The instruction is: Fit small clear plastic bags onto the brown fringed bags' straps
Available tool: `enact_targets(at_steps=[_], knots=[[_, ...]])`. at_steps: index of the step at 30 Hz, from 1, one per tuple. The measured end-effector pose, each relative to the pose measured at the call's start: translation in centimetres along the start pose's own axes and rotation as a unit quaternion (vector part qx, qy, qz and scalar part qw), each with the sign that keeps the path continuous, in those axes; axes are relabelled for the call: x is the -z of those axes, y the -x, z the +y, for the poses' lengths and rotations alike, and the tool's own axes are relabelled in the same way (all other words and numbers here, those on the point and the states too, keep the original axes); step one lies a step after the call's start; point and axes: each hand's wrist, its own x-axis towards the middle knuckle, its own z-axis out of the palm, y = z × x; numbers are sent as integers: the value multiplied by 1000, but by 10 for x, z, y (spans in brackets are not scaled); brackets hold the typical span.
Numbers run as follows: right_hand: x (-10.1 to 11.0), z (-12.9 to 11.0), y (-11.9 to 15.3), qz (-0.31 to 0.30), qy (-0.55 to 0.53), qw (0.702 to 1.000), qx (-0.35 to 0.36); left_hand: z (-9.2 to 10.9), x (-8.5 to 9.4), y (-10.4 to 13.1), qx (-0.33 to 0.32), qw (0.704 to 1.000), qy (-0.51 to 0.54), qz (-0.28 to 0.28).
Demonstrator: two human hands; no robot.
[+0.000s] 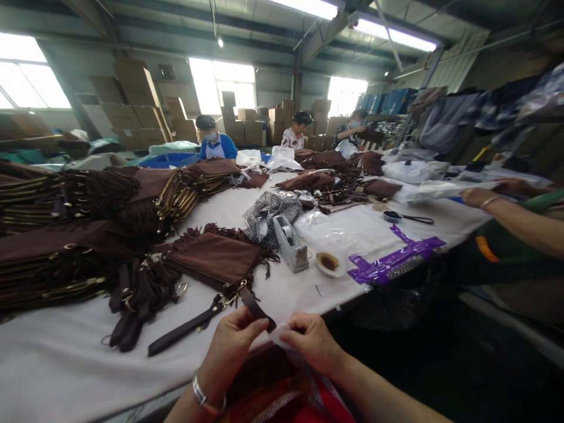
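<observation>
Left grip (232, 341) pinches a brown strap (252, 302) while the right grip (312, 342) clasps a thin whitish sheet (277, 335).

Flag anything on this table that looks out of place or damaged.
Wrinkled purple tape stands out: crooked strips lie across the white table cover near its edge, perhaps as a patch. A dish of dark liquid sits uncovered beside the tape dispenser; no spill shows.

The left hand (233, 346) grips a dark strap (254, 305); the right hand (314, 342) pinches translucent film (277, 336) beside it; a brown bag (215, 257) lies ahead; a tape dispenser (291, 249) stands near a dish (333, 271).
</observation>
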Motion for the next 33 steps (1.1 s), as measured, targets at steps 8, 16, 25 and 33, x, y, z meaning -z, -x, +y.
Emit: enact_targets(at_steps=[8,16,25,33], knots=[[-1,3,4,-20,-24,999,-16,-3,3,2,0,1000,-18,-1],[2,6,7,-50,-29,998,-17,5,0,3,20,1000,5,19],[6,6,8,-37,-7,999,-9,8,-1,3,29,999,15,20],[5,10,6,-20,0,999,-26,15,-11,1,32,999,8,9]])
